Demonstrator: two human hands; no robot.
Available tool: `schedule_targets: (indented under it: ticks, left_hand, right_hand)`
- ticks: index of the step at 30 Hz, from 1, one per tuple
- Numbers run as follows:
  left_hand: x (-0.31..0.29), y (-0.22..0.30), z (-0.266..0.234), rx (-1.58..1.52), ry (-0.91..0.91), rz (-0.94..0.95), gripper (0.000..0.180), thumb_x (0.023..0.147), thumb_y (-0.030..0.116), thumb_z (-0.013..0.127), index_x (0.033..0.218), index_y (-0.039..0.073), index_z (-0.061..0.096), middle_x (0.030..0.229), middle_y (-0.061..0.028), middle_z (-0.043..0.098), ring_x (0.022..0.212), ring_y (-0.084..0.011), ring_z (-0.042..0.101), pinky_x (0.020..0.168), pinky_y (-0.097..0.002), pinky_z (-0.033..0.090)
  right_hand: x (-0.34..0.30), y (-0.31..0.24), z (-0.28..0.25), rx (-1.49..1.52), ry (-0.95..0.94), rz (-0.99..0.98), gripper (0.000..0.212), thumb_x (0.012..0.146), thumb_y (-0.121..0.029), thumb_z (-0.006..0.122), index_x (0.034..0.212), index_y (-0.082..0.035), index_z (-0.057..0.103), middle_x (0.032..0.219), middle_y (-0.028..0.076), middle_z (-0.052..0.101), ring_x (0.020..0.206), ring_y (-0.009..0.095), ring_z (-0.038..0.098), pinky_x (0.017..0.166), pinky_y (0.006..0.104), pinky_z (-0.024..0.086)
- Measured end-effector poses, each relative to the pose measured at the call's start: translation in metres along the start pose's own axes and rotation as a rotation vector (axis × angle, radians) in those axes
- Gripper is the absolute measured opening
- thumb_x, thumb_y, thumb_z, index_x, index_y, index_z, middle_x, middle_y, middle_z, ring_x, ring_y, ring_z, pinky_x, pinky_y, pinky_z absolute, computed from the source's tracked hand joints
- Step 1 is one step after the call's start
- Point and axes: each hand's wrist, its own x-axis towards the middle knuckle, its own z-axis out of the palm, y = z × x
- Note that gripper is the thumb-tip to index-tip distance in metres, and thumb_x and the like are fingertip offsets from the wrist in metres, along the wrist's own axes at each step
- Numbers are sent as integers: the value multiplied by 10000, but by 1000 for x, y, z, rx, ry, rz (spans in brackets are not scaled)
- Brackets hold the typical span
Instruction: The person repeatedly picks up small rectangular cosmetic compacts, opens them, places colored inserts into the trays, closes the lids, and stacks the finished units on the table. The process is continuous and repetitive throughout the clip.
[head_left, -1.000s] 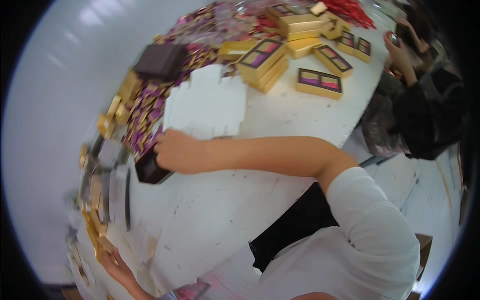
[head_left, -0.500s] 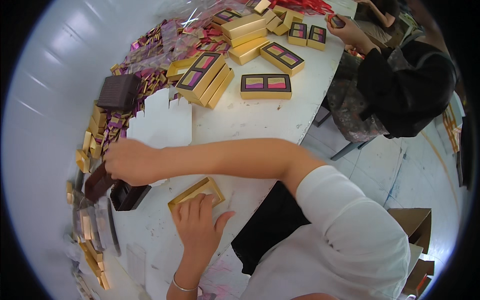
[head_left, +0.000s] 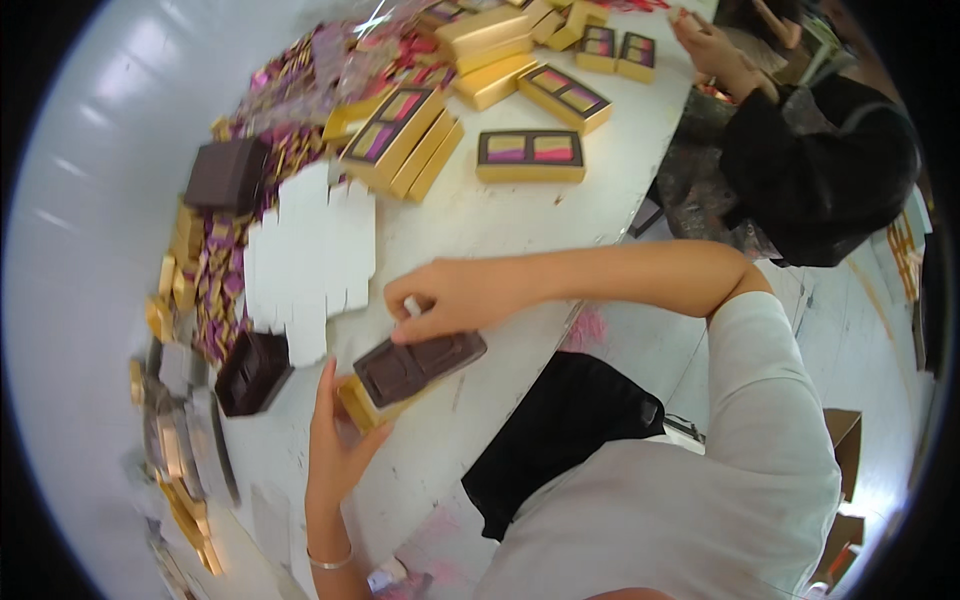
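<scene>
Clock centred on dark brown tray (head_left: 420, 365), 12 = away from you. Tray lies over gold box (head_left: 362, 404), whose bare end shows at 8; can't tell if tray is seated or just resting.

Your R hand (head_left: 450, 298): at 12–1, thumb + curled fingers pinching tray's far edge. Sth small & pale by the fingers, too blurred to ID. Your L hand (head_left: 342, 445): at 7–8, thumb & fingers stretched either side of box end, pinching it lightly.

Handling (judgement): tray looks like thin moulded plastic; v. light, springy, smooth, a bit slippery. Walls may dent or crack if squeezed mid-span, so hold by long rims, approx. centre, fingertips only. Box looks like folded card: light, stiff at corners, soft along sides. Brace outside corners at 7–8; hard grip bows walls, scuffs the gold finish.

Nearby: 2nd tray (head_left: 252, 374) at 9; white card blanks (head_left: 310, 255) at 10–11, flat on surface (head_left: 440, 225); filled gold box (head_left: 530, 157) at 1, well apart.
</scene>
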Motion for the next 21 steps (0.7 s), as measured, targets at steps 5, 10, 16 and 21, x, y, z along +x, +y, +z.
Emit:
schedule_targets:
  ticks: [5,10,16,21]
  left_hand:
    - [23,14,29,-4,55,147,800,694,129,776,1370,44,356,1153,-119,538,961,-240,559,817,-320,460]
    - [27,17,27,-23,16,111,723,691,129,766,1326,59,428,1126,-85,534,924,-197,544,731,-277,452]
    - [27,10,28,-86,24,132,717,676,134,773,1316,78,455,1118,-68,534,905,-173,533,694,-259,438]
    - [29,8,27,-110,30,120,718,672,152,779,1313,82,464,1133,-70,532,906,-170,536,681,-255,440]
  right_hand:
    - [-4,-25,-6,-475,-44,151,314,867,-354,591,874,-42,560,931,163,571,754,280,600,684,370,459]
    - [-13,-25,-11,-490,119,26,345,876,-377,563,967,-49,614,1021,151,543,801,339,583,709,406,463]
    - [-37,-26,-31,-665,-147,-348,352,697,50,627,1039,-31,622,1028,123,536,869,249,580,687,326,495]
    - [-34,-41,-44,-733,-305,-329,317,672,10,653,989,19,634,1021,138,549,833,261,589,685,326,509]
